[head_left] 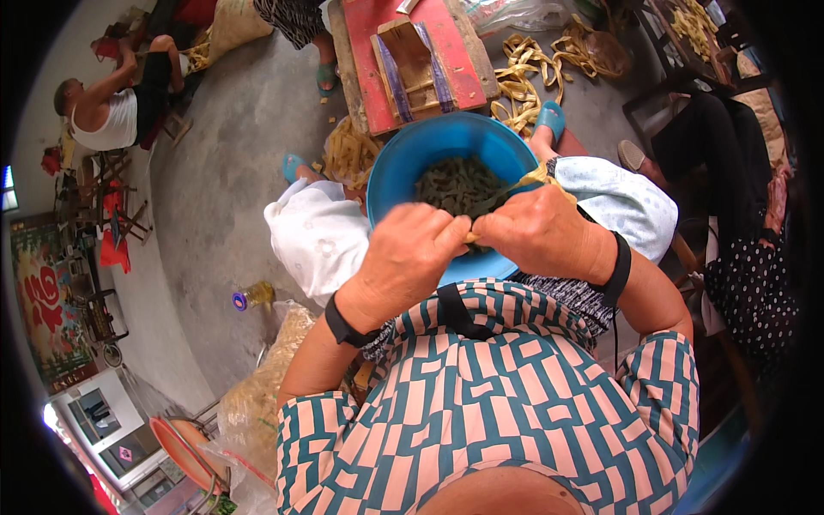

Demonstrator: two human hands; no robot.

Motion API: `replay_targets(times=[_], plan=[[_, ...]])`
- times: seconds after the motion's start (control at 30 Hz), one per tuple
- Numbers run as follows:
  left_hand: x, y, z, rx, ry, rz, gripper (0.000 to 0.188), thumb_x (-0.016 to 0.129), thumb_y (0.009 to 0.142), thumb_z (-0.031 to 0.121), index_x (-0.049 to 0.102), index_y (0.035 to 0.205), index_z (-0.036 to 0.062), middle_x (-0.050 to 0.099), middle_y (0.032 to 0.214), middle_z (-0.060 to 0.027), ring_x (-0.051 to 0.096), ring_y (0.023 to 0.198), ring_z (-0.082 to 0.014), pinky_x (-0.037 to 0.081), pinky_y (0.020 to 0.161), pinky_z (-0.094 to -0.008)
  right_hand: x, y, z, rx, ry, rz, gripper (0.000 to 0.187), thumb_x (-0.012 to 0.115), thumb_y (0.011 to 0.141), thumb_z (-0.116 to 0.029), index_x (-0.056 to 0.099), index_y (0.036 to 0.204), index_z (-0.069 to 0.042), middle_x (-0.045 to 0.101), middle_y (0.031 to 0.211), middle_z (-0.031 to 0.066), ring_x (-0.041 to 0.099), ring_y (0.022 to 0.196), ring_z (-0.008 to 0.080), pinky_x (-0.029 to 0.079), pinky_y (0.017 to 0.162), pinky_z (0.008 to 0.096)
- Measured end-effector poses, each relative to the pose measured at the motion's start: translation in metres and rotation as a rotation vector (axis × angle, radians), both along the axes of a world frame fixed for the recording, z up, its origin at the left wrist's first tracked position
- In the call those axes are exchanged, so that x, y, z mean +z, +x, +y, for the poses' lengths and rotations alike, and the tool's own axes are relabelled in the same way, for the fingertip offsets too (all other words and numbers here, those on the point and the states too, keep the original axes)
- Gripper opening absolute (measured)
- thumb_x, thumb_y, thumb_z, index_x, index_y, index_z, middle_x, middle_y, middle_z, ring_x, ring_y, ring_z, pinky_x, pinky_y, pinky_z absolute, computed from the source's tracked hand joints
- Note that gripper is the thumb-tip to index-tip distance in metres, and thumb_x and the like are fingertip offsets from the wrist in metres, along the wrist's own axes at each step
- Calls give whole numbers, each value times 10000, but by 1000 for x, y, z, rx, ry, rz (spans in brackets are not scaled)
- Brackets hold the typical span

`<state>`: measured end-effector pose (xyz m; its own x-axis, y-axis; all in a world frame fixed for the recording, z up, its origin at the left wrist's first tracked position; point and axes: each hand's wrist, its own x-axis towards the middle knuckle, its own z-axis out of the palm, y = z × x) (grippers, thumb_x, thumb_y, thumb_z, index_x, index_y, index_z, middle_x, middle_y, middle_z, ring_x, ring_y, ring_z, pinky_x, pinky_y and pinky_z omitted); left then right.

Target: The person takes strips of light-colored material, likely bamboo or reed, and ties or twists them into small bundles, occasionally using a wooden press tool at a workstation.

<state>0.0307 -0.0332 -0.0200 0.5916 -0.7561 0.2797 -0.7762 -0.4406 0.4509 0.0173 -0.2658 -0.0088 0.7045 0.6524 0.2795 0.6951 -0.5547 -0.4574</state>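
Observation:
My left hand (pixel 405 257) and my right hand (pixel 545 230) meet above a blue plastic tub (pixel 384 163) between my knees. Both are closed, thumbs almost touching, on a narrow yellow strip (pixel 539 176). A bit of it shows between the thumbs, and more trails out past my right hand over the tub's rim. The left hand is slightly blurred. In the tub lies a heap of dark grey-green pieces (pixel 455 182), partly hidden by my hands; their kind I cannot make out.
Beyond the tub stands a red board (pixel 365 51) carrying a wooden frame (pixel 412 64). Loose yellow strips (pixel 519 81) lie at its right, a pile of strips (pixel 348 154) at its left. A bottle (pixel 253 296) lies on the floor. People sit to the left and right.

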Motion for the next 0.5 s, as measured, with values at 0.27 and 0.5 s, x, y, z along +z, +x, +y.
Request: replay_targets(times=[0.27, 0.5], plan=[[3, -14, 10, -26, 37, 103, 155, 742, 827, 103, 648, 947, 76, 575, 766, -64, 577, 734, -251, 454, 605, -365, -9, -17, -30, 92, 83, 341, 63, 689, 828, -89, 642, 869, -79, 649, 647, 71, 686, 612, 258, 501, 532, 342], [1, 74, 10, 228, -119, 135, 165, 676, 911, 40, 691, 1076, 48, 616, 815, -121, 616, 773, -307, 498, 655, -379, -7, 73, -30, -178, -86, -95, 44, 629, 862, -87, 586, 865, -96, 578, 735, 62, 638, 664, 269, 499, 553, 408]])
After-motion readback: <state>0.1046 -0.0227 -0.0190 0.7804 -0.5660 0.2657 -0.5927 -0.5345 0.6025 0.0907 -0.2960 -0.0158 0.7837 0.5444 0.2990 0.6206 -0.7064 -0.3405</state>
